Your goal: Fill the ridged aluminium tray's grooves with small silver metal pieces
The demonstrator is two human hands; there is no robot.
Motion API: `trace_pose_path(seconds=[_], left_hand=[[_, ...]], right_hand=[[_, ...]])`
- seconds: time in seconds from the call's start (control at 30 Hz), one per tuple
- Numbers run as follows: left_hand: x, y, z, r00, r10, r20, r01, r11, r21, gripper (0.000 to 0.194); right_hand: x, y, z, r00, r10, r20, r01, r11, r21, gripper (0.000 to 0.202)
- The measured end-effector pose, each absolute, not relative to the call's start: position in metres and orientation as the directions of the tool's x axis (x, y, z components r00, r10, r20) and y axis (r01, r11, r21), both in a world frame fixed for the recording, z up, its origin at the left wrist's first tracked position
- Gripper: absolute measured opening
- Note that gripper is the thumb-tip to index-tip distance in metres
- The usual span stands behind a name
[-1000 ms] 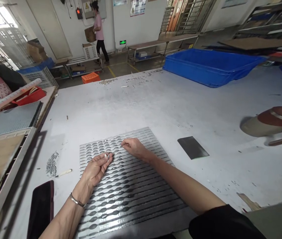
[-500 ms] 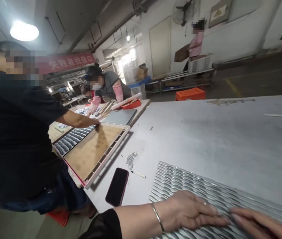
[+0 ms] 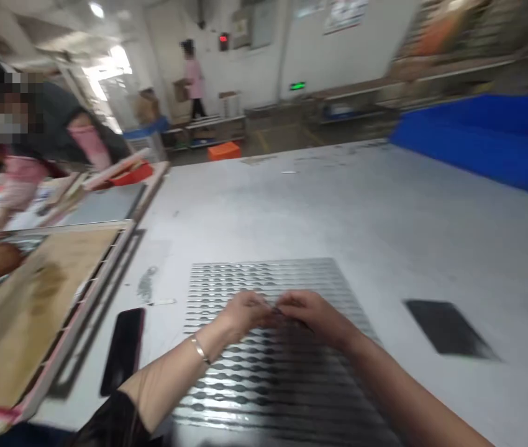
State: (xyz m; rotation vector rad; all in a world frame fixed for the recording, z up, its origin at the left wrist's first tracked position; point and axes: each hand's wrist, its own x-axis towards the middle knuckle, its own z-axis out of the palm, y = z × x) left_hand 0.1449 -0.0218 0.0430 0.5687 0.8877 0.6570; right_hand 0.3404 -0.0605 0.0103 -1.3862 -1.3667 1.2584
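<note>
A silvery ridged sheet (image 3: 227,372) with rows of wavy dark strips lies on the pale table in front of me. Over its upper middle, my left hand (image 3: 245,315), with a bracelet at the wrist, has its fingers bent together. Close against it on the right, my right hand (image 3: 308,310) is also closed, thumb and fingers pinched. Something small and dark shows between the fingertips, too blurred to make out. A dark flat piece (image 3: 448,326) lies to the right of the sheet.
A phone (image 3: 124,347), a small white tool (image 3: 164,302) and some shavings lie left of the sheet. Farther left stands a framed board (image 3: 35,310) with co-workers' arms over it. A blue tray (image 3: 478,143) is at the back right; an orange stool (image 3: 224,151) stands beyond the table.
The view has swung right, bringing the whole sheet, dark piece and blue tray into sight. My hands have gone from lying on the sheet to meeting at the fingertips.
</note>
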Motion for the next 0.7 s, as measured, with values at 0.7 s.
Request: trace_pose_path(seconds=[0.7], left_hand=[[0.113, -0.004, 0.040, 0.437, 0.679, -0.591, -0.128, 0.697, 0.706, 0.006]], right_hand=[[0.318, -0.043, 0.005, 0.143, 0.984, 0.110, 0.491, 0.026, -0.871, 0.022]])
